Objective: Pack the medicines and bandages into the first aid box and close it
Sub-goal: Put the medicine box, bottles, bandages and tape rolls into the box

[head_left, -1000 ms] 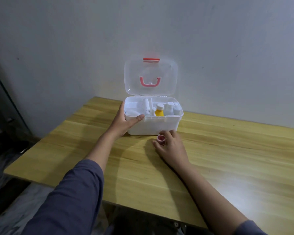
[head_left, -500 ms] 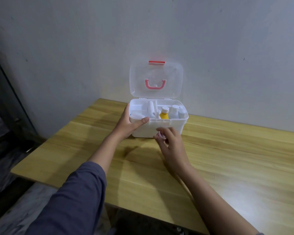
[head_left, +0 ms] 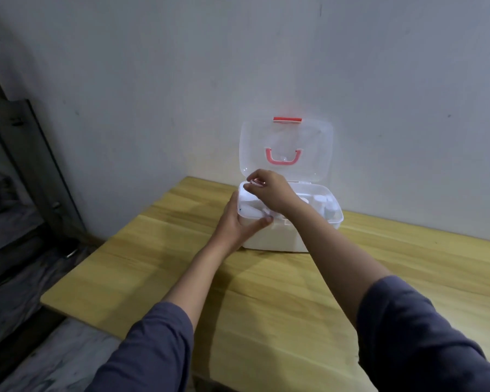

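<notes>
- Head view first: I see the wooden counter (head_left: 266, 301) against a pale wall, bare apart from the first aid box (head_left: 277, 239) near its far edge.
- The box is white plastic; I judge it light and rigid, likely to slide on smooth wood unless braced. Its side walls or front rim look like the best places to take hold.
- Its clear lid (head_left: 286, 145) stands upright on the back hinge, red handle (head_left: 283, 159) and red latch (head_left: 287, 119) showing. I judge it thin and slightly flexible, best pushed down near the latch edge.
- My left hand (head_left: 238, 222) has its grip closed around the box's near-left corner, thumb on the front rim, steadying it.
- My right hand (head_left: 269, 188) hovers over the left compartment, fingertips pinched together on a small red-and-white item (head_left: 255, 181); what it is I cannot tell.
- White bottles (head_left: 324, 203) sit at the right end. They look light, hard and smooth.
</notes>
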Tool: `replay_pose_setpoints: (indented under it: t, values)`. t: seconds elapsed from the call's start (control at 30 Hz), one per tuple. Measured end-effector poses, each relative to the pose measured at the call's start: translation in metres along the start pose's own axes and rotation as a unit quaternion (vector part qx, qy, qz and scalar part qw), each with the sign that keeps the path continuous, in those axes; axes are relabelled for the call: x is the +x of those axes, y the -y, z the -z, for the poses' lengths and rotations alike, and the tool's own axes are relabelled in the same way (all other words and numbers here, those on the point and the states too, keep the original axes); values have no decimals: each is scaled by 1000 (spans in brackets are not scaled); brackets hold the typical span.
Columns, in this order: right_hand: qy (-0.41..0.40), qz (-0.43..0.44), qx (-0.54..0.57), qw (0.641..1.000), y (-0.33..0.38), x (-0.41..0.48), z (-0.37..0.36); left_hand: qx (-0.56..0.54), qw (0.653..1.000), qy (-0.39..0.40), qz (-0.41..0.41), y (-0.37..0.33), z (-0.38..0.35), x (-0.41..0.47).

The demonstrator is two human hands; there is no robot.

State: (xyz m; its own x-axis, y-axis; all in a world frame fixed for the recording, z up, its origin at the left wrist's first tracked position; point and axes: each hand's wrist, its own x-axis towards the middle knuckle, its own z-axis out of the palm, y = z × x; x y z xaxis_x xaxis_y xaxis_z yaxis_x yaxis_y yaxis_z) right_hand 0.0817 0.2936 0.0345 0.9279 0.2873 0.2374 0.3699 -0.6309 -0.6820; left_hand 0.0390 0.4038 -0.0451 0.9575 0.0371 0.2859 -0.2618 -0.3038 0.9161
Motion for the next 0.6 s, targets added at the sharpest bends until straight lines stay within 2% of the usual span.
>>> replay_pose_setpoints:
  t: [0.23, 0.37, 0.5, 0.6]
  values:
    - [31, -42, -85, 995, -9, 28, -16, 11, 1000, 4, 9, 9, 1, 3]
    - [46, -57, -93, 993, -9, 29, -12, 14, 1000, 10, 14, 10, 2, 3]
    - [60, -50, -144, 986, -10, 21, -3, 8, 999, 6, 32, 9, 2, 1]
    - [62, -33, -125, 990, -8, 16, 2, 13, 999, 10, 29, 6, 3, -1]
